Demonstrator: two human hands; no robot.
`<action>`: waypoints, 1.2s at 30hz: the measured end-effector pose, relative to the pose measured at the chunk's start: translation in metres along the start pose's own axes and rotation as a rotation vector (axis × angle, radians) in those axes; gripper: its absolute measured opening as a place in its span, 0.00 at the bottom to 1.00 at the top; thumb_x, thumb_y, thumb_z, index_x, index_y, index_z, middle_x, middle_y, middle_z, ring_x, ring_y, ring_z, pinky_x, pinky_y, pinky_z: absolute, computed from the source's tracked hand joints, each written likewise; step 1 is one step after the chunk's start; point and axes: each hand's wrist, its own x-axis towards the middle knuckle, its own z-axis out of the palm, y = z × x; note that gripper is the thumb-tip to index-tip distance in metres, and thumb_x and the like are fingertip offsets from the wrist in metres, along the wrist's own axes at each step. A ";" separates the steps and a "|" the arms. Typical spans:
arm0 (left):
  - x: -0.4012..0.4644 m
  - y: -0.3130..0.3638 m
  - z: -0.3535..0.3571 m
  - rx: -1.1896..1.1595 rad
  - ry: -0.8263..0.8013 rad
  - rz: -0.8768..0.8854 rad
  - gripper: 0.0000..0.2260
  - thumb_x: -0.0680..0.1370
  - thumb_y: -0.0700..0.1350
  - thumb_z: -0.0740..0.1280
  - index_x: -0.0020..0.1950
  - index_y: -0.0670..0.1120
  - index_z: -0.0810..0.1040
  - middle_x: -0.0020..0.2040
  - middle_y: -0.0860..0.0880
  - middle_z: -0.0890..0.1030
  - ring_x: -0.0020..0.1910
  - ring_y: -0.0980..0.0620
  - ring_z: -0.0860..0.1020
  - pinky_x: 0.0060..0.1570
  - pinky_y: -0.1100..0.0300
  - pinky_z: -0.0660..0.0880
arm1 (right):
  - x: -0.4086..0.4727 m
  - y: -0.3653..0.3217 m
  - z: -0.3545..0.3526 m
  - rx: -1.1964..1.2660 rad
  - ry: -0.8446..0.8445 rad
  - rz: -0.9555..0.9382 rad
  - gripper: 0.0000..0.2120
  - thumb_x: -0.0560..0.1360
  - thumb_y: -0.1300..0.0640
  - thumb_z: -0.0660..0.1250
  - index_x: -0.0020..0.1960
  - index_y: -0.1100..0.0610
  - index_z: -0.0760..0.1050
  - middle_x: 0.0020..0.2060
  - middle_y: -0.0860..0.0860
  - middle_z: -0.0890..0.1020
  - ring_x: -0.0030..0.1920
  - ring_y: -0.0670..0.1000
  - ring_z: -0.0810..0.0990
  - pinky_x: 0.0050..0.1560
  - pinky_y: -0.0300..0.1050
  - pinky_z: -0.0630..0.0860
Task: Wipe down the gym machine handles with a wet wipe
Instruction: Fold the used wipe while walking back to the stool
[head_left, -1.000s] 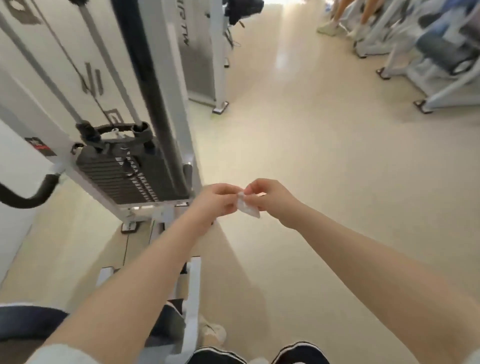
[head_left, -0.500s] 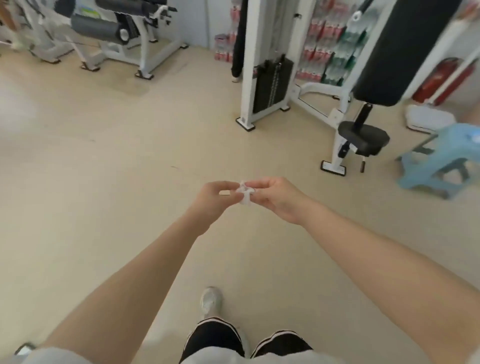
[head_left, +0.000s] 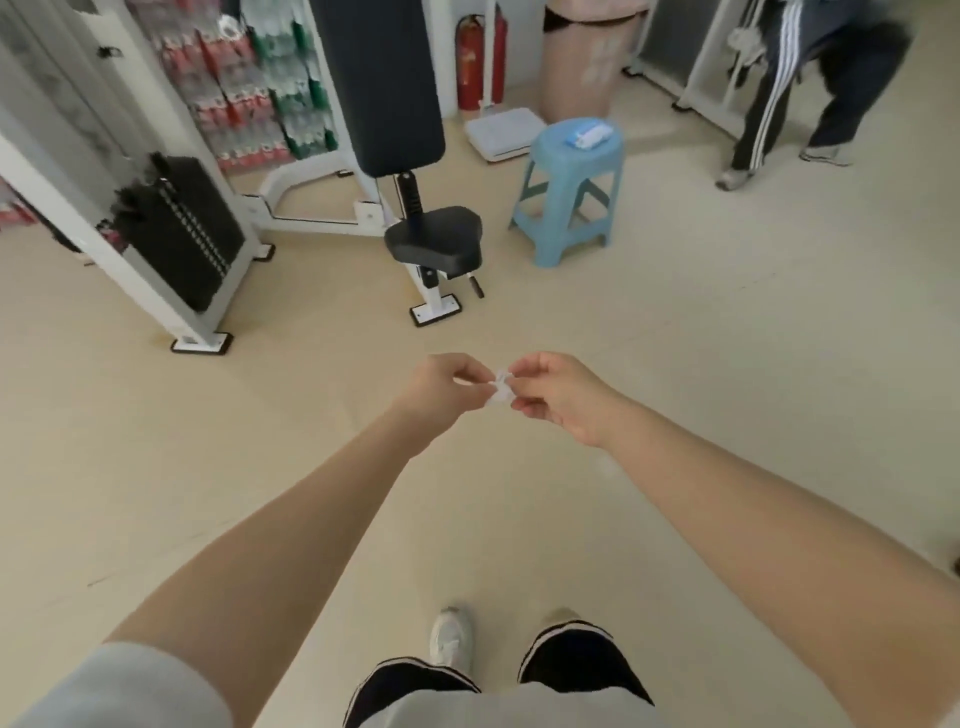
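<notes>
You are holding both arms out over the pale floor (head_left: 727, 322), and your left hand (head_left: 441, 392) and right hand (head_left: 563, 397) are meeting in front of you, each pinching one side of a small crumpled wet wipe (head_left: 500, 389) between thumb and fingertips. The wipe is bunched into a little white wad in the gap between the two hands, well above the floor and touching nothing else. Both hands are closed narrowly on it; neither is free.

By the look of it, you are still readying the wipe, teasing it open or refolding it, and no handle is being wiped yet. No machine handle is clearly showing here. The nearest gym machine (head_left: 400, 130), with its dark back pad, black seat (head_left: 434, 241) and weight stack (head_left: 179, 234), is standing well ahead and to your left. A blue stool (head_left: 566, 208) with a wipe packet (head_left: 589, 134) on top is sitting beside it, and another person (head_left: 800, 93) is bending at the far right.

The next move probably calls for spreading the wipe flat across one palm, then walking to a machine and finding its handles before closing the wipe around a grip.
</notes>
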 end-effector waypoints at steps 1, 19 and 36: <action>0.017 0.007 0.004 -0.012 -0.041 0.002 0.04 0.73 0.42 0.71 0.45 0.43 0.79 0.37 0.52 0.77 0.26 0.62 0.72 0.22 0.74 0.64 | 0.008 -0.004 -0.010 -0.001 0.076 0.006 0.08 0.74 0.64 0.67 0.42 0.54 0.71 0.37 0.51 0.77 0.31 0.47 0.74 0.31 0.37 0.71; 0.352 0.174 0.131 -0.167 -0.109 0.016 0.02 0.74 0.37 0.69 0.43 0.42 0.77 0.38 0.48 0.79 0.38 0.54 0.79 0.39 0.70 0.78 | 0.220 -0.130 -0.269 0.144 0.129 -0.150 0.05 0.74 0.63 0.68 0.48 0.55 0.76 0.43 0.49 0.80 0.43 0.46 0.80 0.46 0.37 0.77; 0.736 0.364 0.225 -0.148 -0.027 0.123 0.07 0.74 0.38 0.69 0.39 0.47 0.74 0.34 0.52 0.76 0.30 0.59 0.73 0.25 0.75 0.67 | 0.508 -0.329 -0.544 -0.061 0.201 -0.250 0.09 0.74 0.72 0.64 0.47 0.60 0.72 0.35 0.51 0.75 0.32 0.47 0.72 0.30 0.32 0.72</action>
